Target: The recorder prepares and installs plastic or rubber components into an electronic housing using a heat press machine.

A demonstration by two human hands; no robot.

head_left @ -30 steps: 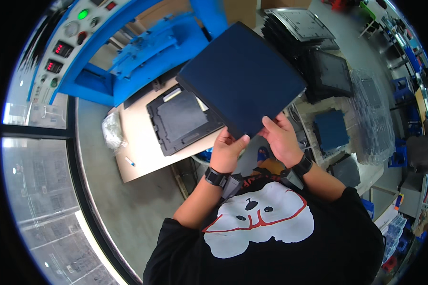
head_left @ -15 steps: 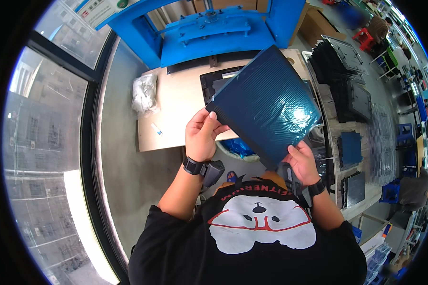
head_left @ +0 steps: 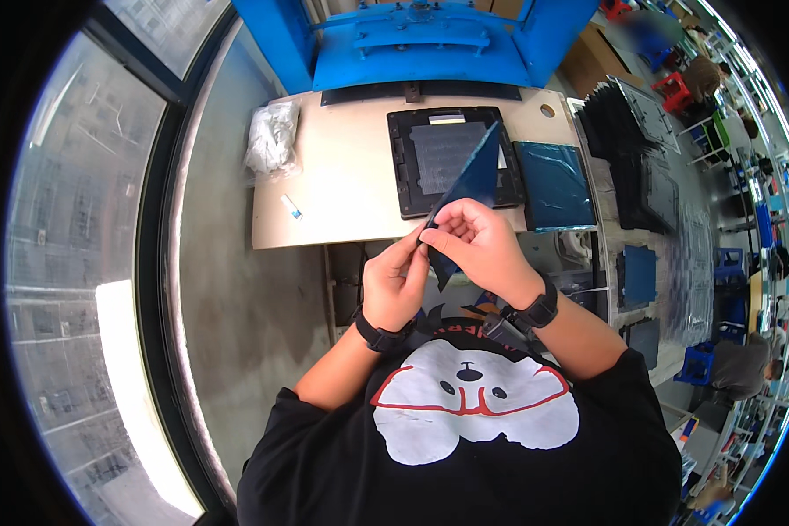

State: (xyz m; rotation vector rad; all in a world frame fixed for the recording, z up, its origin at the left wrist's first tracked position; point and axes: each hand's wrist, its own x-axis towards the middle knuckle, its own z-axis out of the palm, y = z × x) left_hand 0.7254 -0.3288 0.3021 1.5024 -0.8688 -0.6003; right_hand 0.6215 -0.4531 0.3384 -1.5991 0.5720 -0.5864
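Note:
A dark blue, glossy film-covered panel (head_left: 474,180) is tilted nearly edge-on in front of me, its far corner pointing up and away. My left hand (head_left: 396,285) pinches its near left edge between thumb and fingers. My right hand (head_left: 484,250) has thumb and forefinger closed at the same edge, right beside the left fingertips; whether it grips the panel itself or its film is too small to tell. Beyond the panel, a black frame (head_left: 401,167) lies on the table with a grey sheet (head_left: 443,158) inside it. The panel partly hides the frame.
Another blue film-covered panel (head_left: 557,186) lies right of the frame. A blue press (head_left: 421,63) stands behind the pale wooden table (head_left: 337,188). A bag of white material (head_left: 273,138) and a small white-and-blue tube (head_left: 291,207) lie left. Stacked black frames (head_left: 618,131) stand at right.
The panel has turned from face-on to nearly edge-on. My right hand has left its lower right side and moved to the edge beside my left hand. The black frame shows more fully.

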